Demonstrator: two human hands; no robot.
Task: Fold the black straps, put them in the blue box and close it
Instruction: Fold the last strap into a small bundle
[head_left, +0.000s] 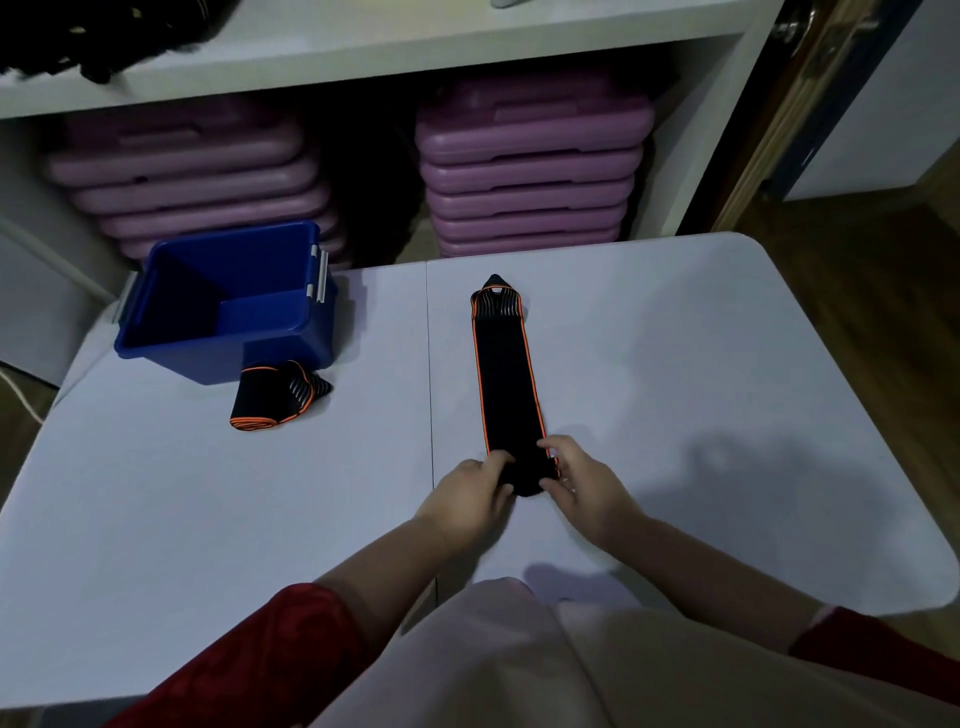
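The unfolded black strap (506, 379), edged in orange, lay flat on the counter (701, 364) with its long axis running almost straight away from the person, near end under the hands and far end, the tapered tip with pale ribbing, pointing toward the shelving. It leaned only slightly, the far tip sitting a little left of the near end. That line was what the next fold looked to depend on: the near end would have to be carried forward along the strap's own length, away from the body.

Both hands were at that near end, equally close to it. The left hand (475, 493) pinched the left corner, fingers curled over the fabric, and the right hand (582, 480) pinched the right corner in the same way, thumb and fingers closed on the cloth. Neither was wide open; each held only the strap. Whether the end was already lifted off the counter or merely bunched could not be told.

To the left, well apart from the hands and farther off, a second strap (278, 397) lay already folded into a short bundle, just in front of the blue box (223, 306) and near its front right corner. The box stood open at the counter's far left, empty as far as its visible floor showed, with grey latches on its sides; no lid could be seen. Beyond it, purple step platforms (530, 171) were stacked under a white shelf (363, 57).
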